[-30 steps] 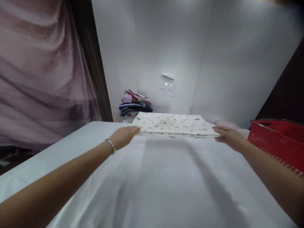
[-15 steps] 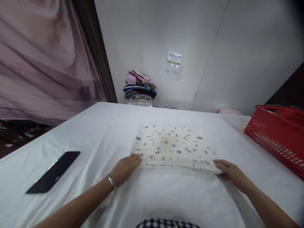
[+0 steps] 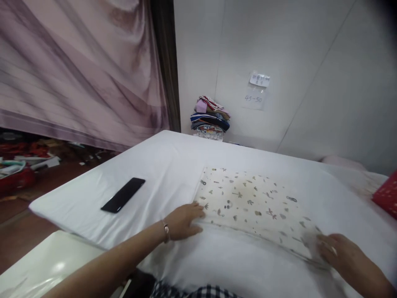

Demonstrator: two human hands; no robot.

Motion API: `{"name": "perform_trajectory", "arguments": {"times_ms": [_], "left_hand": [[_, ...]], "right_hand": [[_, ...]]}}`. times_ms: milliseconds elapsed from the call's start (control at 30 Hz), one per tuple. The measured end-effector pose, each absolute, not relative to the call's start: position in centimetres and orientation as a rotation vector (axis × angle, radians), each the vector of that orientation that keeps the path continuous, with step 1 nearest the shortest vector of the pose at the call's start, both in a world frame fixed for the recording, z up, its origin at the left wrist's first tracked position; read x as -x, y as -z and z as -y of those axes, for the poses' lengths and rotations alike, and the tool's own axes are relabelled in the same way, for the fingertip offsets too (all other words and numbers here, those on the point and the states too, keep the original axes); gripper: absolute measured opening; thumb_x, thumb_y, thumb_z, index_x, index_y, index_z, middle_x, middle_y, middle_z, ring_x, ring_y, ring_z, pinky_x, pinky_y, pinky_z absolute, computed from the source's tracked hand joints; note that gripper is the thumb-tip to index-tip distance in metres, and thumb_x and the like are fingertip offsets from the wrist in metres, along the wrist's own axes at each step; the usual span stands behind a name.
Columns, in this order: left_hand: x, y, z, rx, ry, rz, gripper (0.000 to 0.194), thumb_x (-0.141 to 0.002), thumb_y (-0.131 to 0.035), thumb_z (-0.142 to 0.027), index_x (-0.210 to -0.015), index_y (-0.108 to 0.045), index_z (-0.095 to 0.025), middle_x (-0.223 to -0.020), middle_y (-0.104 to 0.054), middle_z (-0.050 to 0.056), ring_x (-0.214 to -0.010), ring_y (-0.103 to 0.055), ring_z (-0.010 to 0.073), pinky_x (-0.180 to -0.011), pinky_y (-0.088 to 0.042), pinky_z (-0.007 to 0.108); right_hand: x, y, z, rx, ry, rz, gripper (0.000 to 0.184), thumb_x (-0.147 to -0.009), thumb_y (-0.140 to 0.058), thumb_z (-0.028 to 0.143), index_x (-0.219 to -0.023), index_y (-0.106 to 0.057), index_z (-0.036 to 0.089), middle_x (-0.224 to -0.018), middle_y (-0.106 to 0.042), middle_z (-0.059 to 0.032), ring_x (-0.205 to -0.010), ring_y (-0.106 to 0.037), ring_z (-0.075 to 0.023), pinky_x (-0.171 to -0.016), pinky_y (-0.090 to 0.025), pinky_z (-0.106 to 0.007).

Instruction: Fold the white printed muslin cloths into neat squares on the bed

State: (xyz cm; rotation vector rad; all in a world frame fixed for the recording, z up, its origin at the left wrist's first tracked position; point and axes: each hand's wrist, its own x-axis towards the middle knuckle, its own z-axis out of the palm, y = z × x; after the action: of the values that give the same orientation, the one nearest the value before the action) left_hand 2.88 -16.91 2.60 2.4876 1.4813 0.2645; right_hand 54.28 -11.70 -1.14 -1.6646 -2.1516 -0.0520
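Observation:
A folded cream cloth [image 3: 245, 203] with small printed leaf and fruit shapes lies flat on the white-covered table. My left hand [image 3: 184, 221], with a bracelet at the wrist, rests at its near left corner. The fingers lie flat on the edge and the thumb is spread apart. At the near right corner, my right hand [image 3: 339, 252] has its fingers closed on the cloth's edge, somewhat smeared by motion.
A black phone-like slab [image 3: 123, 195] lies left on the white table [image 3: 173, 161]. Folded clothes [image 3: 211, 118] are stacked by the wall. A red basket [image 3: 387, 196] stands at the right edge. A pale glossy surface [image 3: 52, 265] is at lower left.
The view has turned left, so everything appears farther right. My left thumb now stands apart from the fingers. My right hand stays at the cloth's right corner.

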Motion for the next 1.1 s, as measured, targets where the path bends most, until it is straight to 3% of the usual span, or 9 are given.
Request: {"name": "perform_trajectory", "arguments": {"times_ms": [100,167,233,367,500,667,800,1100], "left_hand": [[-4.4,-4.2,14.0,-2.423,-0.354,-1.549,0.053,-0.082,-0.041,-0.053,-0.123,-0.049,-0.020,-0.133,-0.047,0.009,-0.126,-0.038,0.0225,-0.103,-0.033,0.039],[-6.0,-4.3,11.1,-2.446,-0.390,-1.611,0.059,-0.084,-0.034,-0.056,-0.128,-0.045,-0.018,-0.140,-0.037,0.010,-0.131,-0.029,0.0236,-0.108,-0.024,0.041],[-7.5,-3.5,8.1,-2.443,-0.386,-1.711,0.063,-0.084,-0.032,-0.057,-0.131,-0.041,-0.017,-0.145,-0.027,0.010,-0.135,-0.018,0.0255,-0.109,-0.017,0.044],[-8.4,-0.5,4.6,-2.238,-0.220,-1.913,0.075,-0.081,-0.026,-0.063,-0.137,-0.032,-0.014,-0.148,-0.016,0.012,-0.136,-0.008,0.0282,-0.110,-0.009,0.046],[-7.6,1.2,3.9,-2.199,-0.176,-1.917,0.079,-0.080,-0.021,-0.067,-0.140,-0.027,-0.016,-0.149,-0.013,0.011,-0.137,-0.004,0.0268,-0.110,-0.006,0.045],[-8.1,0.2,1.5,-2.118,-0.116,-1.928,0.081,-0.077,-0.016,-0.071,-0.137,-0.033,-0.018,-0.149,-0.015,0.010,-0.136,-0.009,0.0286,-0.108,-0.012,0.048],[-9.0,-0.4,-1.8,-2.211,-0.091,-1.930,0.082,-0.076,-0.015,-0.071,-0.140,-0.026,-0.020,-0.150,-0.010,0.006,-0.137,-0.001,0.0266,-0.109,-0.004,0.048],[-7.7,1.6,-4.5,-2.191,-0.084,-1.989,0.087,-0.074,-0.007,-0.074,-0.142,-0.020,-0.021,-0.150,-0.010,0.003,-0.137,-0.003,0.0262,-0.110,-0.005,0.048]], "right_hand": [[-49.6,-0.1,9.8,1.631,0.045,2.264,0.049,-0.079,-0.042,0.057,-0.108,-0.063,0.024,-0.125,-0.052,-0.0095,-0.097,-0.059,-0.0264,-0.080,-0.050,-0.039],[-45.6,-0.5,8.3,1.576,0.050,2.346,0.054,-0.084,-0.035,0.055,-0.125,-0.051,0.024,-0.140,-0.036,-0.0056,-0.121,-0.042,-0.0269,-0.091,-0.044,-0.039],[-42.4,-0.1,6.6,1.526,0.052,2.445,0.059,-0.086,-0.030,0.054,-0.134,-0.040,0.020,-0.146,-0.024,-0.0050,-0.133,-0.022,-0.0254,-0.102,-0.032,-0.042],[-40.7,2.4,3.9,1.803,-0.012,2.502,0.064,-0.087,-0.025,0.055,-0.138,-0.032,0.018,-0.147,-0.020,-0.0070,-0.135,-0.013,-0.0251,-0.107,-0.018,-0.049],[-42.2,3.6,3.4,1.929,-0.091,2.480,0.064,-0.087,-0.023,0.056,-0.139,-0.029,0.020,-0.148,-0.016,-0.0052,-0.135,-0.011,-0.0228,-0.108,-0.015,-0.047],[-40.1,1.2,2.4,1.884,-0.175,2.508,0.065,-0.087,-0.016,0.059,-0.140,-0.028,0.023,-0.148,-0.013,-0.0041,-0.136,-0.006,-0.0229,-0.108,-0.009,-0.048],[-36.9,0.0,-0.9,1.744,-0.144,2.591,0.069,-0.086,-0.015,0.062,-0.142,-0.023,0.023,-0.149,-0.008,-0.0035,-0.136,-0.003,-0.0219,-0.108,-0.005,-0.047],[-37.3,2.7,-3.8,1.822,-0.212,2.508,0.069,-0.085,-0.014,0.064,-0.142,-0.022,0.025,-0.149,-0.010,-0.0014,-0.136,-0.004,-0.0222,-0.107,-0.003,-0.048]]}}
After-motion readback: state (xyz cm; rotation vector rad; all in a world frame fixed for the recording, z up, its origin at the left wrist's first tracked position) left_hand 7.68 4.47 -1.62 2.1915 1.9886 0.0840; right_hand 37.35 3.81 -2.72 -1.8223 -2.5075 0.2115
